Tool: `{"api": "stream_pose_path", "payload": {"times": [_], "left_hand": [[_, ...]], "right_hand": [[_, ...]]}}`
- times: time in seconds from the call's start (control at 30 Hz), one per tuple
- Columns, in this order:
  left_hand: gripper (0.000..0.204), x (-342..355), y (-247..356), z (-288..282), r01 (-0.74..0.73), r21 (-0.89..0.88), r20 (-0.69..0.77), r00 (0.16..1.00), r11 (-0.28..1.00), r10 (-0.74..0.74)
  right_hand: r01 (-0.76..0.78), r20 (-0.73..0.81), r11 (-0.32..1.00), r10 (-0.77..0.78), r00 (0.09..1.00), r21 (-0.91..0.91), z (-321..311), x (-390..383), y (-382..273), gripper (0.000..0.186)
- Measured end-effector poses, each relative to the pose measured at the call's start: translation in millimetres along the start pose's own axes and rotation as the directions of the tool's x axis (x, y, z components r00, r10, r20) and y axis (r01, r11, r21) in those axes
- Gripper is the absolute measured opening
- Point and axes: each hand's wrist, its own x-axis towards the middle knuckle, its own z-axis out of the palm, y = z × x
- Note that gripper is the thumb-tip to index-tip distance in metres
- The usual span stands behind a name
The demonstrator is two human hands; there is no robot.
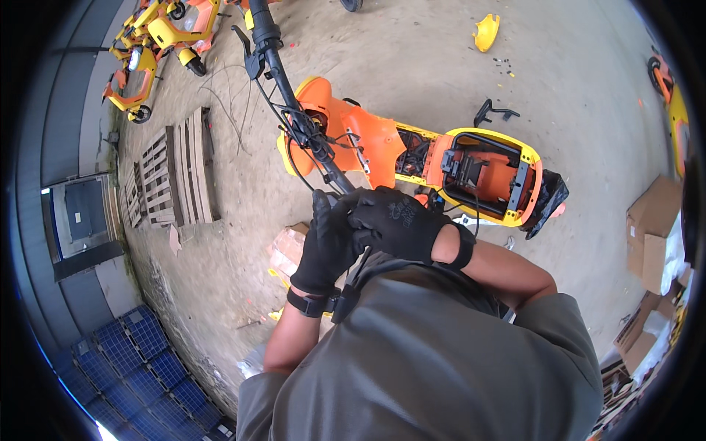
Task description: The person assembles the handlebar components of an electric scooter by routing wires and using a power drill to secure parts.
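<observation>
Handlebar (pixel 297 110): black tube with a brake lever and loose cables, running from the top edge, left of centre, down to the hands at mid-frame.
Scooter (pixel 371 136): orange and yellow, centre to right of centre; its seat compartment (pixel 532 156) lies open, yellow-rimmed, with dark and orange parts inside.
Left hand (pixel 323 246): black-gloved, at the handlebar's lower end, fingers bent and close together; whether they grip anything cannot be told.
Right hand (pixel 397 220): black-gloved, touching the left, fingers curled inward at the same end; what they enclose is hidden.
Black bracket (pixel 506 112): on the floor, above the compartment.
Yellow panel (pixel 485 33): on the floor, upper right of centre.
Pallets (pixel 193 173): wooden, slatted, left of centre.
Parked scooters (pixel 168 33): yellow and orange, upper left.
Blue crates (pixel 140 360): stacked, lower left.
Cardboard boxes (pixel 651 253): right edge.
</observation>
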Motion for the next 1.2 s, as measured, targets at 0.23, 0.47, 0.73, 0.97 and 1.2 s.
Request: {"api": "stream_pose_path", "payload": {"times": [0.23,0.47,0.73,0.97,1.2], "left_hand": [[0.086,1,-7,-8,0.233,-0.872,0.210,0.973,0.430,-0.100],[0.051,-13,28,-20,-0.002,-0.330,-0.110,0.993,0.944,-0.037],[0.030,-6,-37,-31,0.135,-0.104,-0.310,0.937,0.985,-0.161],[0.031,10,-67,-12,0.108,-0.266,-0.312,0.931,0.958,-0.191],[0.047,15,-61,5,0.145,-0.246,-0.382,0.894,0.959,-0.233]], "right_hand": [[0.132,-0.071,0.980,-0.144,0.987,-0.147,0,-4,-1,0.023],[-0.058,-0.294,0.983,0.108,0.950,0.175,-13,0,35,0.022],[-0.174,-0.142,0.825,0.292,0.946,0.538,11,-4,96,0.021],[-0.254,-0.047,0.688,0.386,0.921,0.680,26,-3,102,0.025],[-0.151,-0.149,0.672,0.367,0.918,0.725,44,-1,103,0.021]]}}
